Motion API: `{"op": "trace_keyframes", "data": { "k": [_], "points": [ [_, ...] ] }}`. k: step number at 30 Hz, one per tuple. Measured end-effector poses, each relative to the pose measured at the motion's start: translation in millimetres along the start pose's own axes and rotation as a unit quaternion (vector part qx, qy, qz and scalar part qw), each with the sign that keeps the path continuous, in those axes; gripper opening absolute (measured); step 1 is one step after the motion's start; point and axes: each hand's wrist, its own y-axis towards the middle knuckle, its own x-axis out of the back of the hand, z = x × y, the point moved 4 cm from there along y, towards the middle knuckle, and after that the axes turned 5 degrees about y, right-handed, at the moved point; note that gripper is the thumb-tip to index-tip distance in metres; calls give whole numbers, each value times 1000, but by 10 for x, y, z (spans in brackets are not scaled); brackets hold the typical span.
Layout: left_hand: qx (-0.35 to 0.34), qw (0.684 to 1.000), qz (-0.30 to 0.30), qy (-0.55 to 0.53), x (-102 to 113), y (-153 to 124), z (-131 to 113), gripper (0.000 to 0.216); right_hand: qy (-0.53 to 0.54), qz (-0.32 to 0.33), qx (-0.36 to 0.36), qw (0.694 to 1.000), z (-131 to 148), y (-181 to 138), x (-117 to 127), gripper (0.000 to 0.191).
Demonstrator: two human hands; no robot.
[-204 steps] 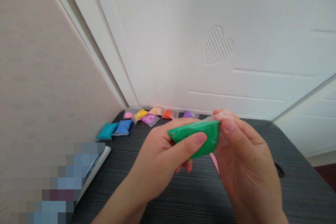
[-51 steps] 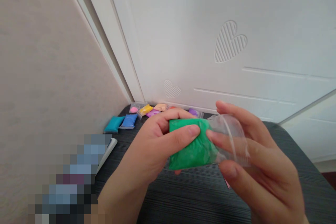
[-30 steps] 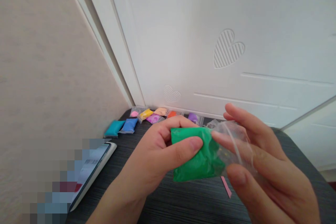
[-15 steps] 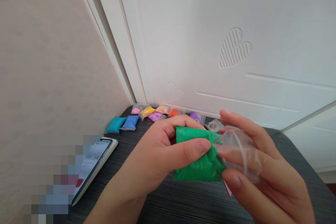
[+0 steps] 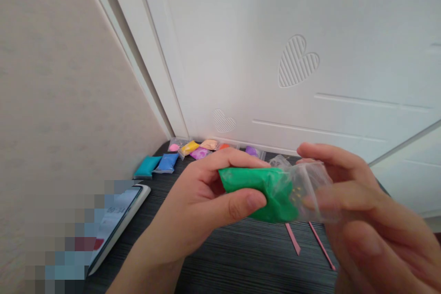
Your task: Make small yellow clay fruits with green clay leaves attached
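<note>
My left hand [image 5: 213, 193] pinches a clear zip bag of green modelling clay [image 5: 275, 202] between thumb and fingers, held above the dark table. The clay fills the bag's left part. Its transparent mouth end [image 5: 312, 183] points right, with small gold marks showing on the plastic. Beside that end is my right hand [image 5: 375, 220], its fingers apart and the thumb clear of the bag. The index finger shows through the plastic; whether it is inside or behind cannot be made out. Motion blurs the right thumb.
Under the bag, two pink tools [image 5: 292, 239] lie on the dark table [image 5: 223, 262]. Blue [image 5: 167, 162] and teal packets [image 5: 148, 166] sit at the left, with several coloured packets along the back. A phone [image 5: 117, 225] rests near the left wall. A white panel [image 5: 241, 55] rises behind.
My right thumb has come away from the bag and the hand has shifted right. The bag has tilted in my left hand, and the pink tools beneath show more.
</note>
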Motion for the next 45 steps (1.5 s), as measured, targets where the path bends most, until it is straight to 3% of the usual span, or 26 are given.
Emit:
{"op": "trace_keyframes", "data": {
  "k": [2, 4, 7, 13, 28, 37, 45],
  "points": [
    [-30, 999, -2, 39, 16, 2, -46, 22, -11, -26, -7, 1000, 2, 5, 34, 19],
    [-45, 996, 3, 80, 35, -2, -74, 24, -55, -13, -6, 998, -7, 31, 77, 17],
    [-39, 993, 19, 113, 54, -17, -79, 29, -137, 107, 41, 984, -15, 90, 119, 22],
    [57, 997, 50, -4, 31, -15, 29, 21, -200, 172, 95, 960, -16, 145, 173, 22],
    [128, 981, 37, -139, -26, 36, 172, 11, -226, 239, 117, 937, 7, 152, 88, 16],
    [136, 985, 16, -102, 52, 60, 156, 13, -214, 202, 128, 947, 25, 130, 79, 21],
    [184, 980, 24, -77, -11, 94, 210, 19, -270, 222, 129, 928, -21, 118, 76, 30]
  ]
}}
